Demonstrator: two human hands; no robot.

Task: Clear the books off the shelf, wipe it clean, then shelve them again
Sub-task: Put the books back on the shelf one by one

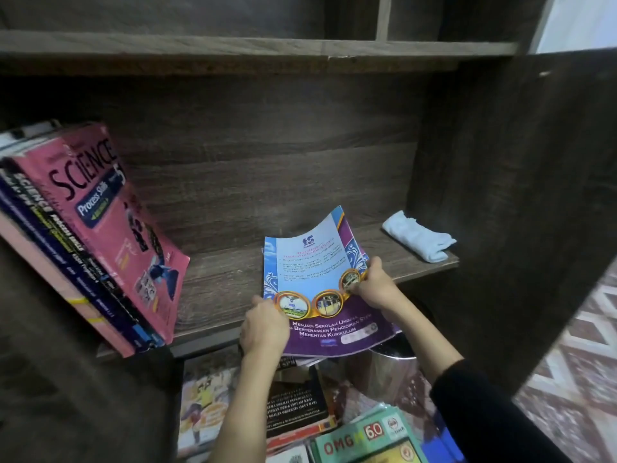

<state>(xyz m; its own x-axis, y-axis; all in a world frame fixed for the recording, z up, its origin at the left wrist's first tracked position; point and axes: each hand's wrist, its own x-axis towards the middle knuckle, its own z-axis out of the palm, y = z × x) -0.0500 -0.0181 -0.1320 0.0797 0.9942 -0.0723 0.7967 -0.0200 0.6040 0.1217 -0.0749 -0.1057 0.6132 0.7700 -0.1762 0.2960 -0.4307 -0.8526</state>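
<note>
Left hand gripping the lower left edge of a purple-and-blue booklet, right hand pinching its right edge, booklet overhanging the shelf front; pink Science book leaning at left; pale blue cloth on the shelf's right end

Dimly lit indoors. Across most of the view, dark brown wood-grain bookcase, with tall side panel at right and upright divider above. Beyond it, maroon, white and grey zigzag-patterned floor; at top right, bright pale patch, wall or window unclear.
</note>
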